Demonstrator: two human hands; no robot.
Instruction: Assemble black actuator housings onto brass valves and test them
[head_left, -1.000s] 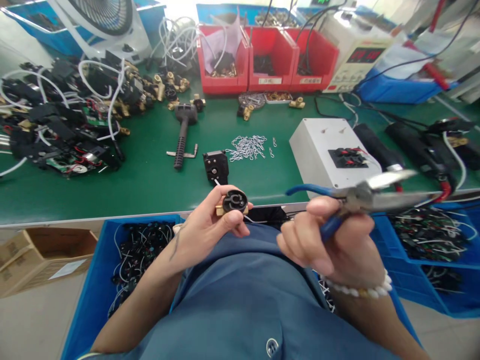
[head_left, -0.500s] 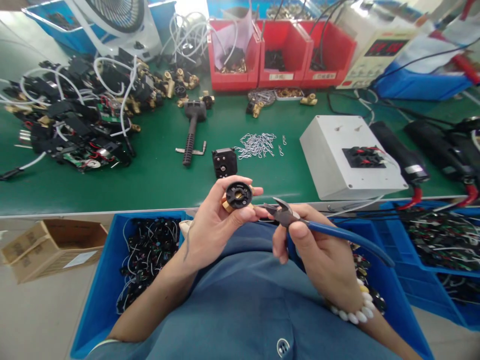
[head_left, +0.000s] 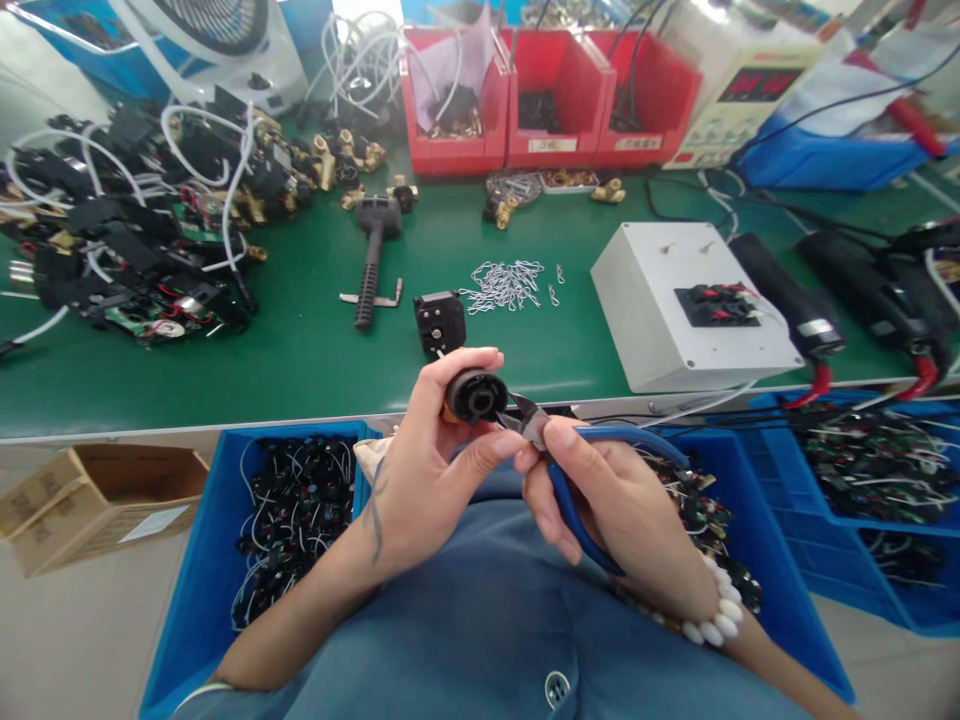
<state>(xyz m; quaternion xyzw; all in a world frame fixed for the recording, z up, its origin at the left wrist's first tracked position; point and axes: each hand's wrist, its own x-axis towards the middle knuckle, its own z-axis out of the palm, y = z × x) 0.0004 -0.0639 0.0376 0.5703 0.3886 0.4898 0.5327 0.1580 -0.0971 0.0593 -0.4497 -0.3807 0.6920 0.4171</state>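
Note:
My left hand (head_left: 442, 450) is closed around a brass valve body with a round black cap (head_left: 477, 396), its face turned up toward me. My right hand (head_left: 607, 490) grips blue-handled diagonal cutting pliers (head_left: 534, 422), whose jaws are parted and lie right beside the cap's lower right rim. Whether the jaws touch the cap I cannot tell. Just beyond my left hand a square black housing (head_left: 439, 322) stands on the green bench (head_left: 315, 370). A pile of silver spring clips (head_left: 504, 286) lies behind it, with two loose clips to its right.
A black mallet (head_left: 372, 260) lies left of the clips. Wired assemblies (head_left: 127, 230) heap at the left. Red bins (head_left: 457, 150) stand at the back, a grey box (head_left: 690, 310) at the right. Blue crates (head_left: 202, 560) flank my lap.
The pliers have moved left to the cap's edge and their handles have spread. The cap has tilted in my left hand. The whole view has shifted slightly.

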